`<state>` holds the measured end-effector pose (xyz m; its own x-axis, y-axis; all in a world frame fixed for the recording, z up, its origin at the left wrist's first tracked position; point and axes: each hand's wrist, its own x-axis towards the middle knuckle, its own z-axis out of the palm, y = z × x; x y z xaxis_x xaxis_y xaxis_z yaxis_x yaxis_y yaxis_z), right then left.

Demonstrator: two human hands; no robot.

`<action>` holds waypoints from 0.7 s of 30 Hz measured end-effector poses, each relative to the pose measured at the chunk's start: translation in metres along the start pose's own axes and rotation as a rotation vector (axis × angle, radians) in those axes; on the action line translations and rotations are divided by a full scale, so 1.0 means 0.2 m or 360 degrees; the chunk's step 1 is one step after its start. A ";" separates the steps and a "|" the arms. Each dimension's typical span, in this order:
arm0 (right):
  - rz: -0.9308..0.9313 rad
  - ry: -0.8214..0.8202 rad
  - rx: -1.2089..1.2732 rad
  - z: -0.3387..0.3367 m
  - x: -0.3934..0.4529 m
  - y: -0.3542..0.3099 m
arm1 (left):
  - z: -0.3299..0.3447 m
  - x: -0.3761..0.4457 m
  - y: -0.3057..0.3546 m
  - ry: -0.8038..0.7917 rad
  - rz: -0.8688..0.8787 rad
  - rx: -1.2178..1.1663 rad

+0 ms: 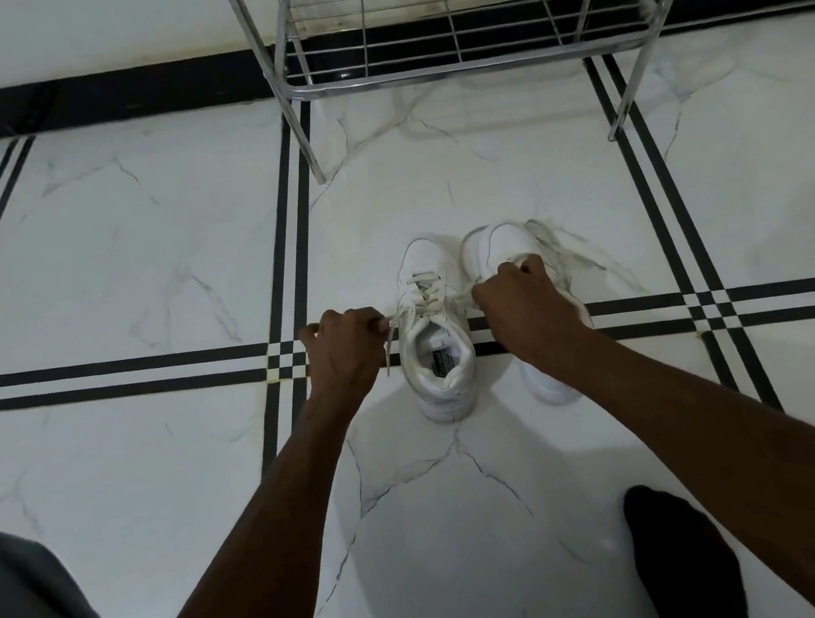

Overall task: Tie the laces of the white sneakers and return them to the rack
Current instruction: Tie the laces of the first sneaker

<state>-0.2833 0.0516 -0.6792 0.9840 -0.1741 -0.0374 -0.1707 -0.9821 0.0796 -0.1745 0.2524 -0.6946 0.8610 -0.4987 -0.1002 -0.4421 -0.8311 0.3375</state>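
Note:
Two white sneakers stand side by side on the marble floor, toes pointing away from me. The left sneaker (434, 341) shows its open mouth and crossed laces. My left hand (346, 348) pinches one lace end (389, 342) out to the left. My right hand (524, 309) grips the other lace end, pulled to the right, and covers much of the right sneaker (503, 244). Both laces run taut from the left sneaker's top eyelets. The metal wire rack (453, 38) stands beyond the shoes, its bottom shelf bare.
The rack's legs (314, 165) rest on the floor ahead on both sides. A black-socked foot (687, 562) is at the lower right and a grey trouser knee (31, 617) at the lower left. Black stripes cross the white tiles.

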 end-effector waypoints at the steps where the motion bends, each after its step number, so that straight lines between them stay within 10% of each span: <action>1: 0.0020 -0.0025 0.0048 0.00 0.01 -0.01 | 0.00 0.01 -0.01 -0.0020 0.0002 -0.0111; 6: 0.0021 -0.0171 0.0659 -0.01 0.09 -0.04 | 0.04 0.03 0.05 -0.0294 0.0073 -0.0385; 21: 0.0048 0.0005 0.0381 -0.03 0.04 -0.09 | 0.04 -0.02 0.05 0.0130 0.0334 0.0386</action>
<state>-0.2728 0.0678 -0.6756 0.9784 -0.2038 -0.0354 -0.2068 -0.9655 -0.1580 -0.1840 0.2431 -0.6976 0.7578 -0.6520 0.0265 -0.6505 -0.7516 0.1094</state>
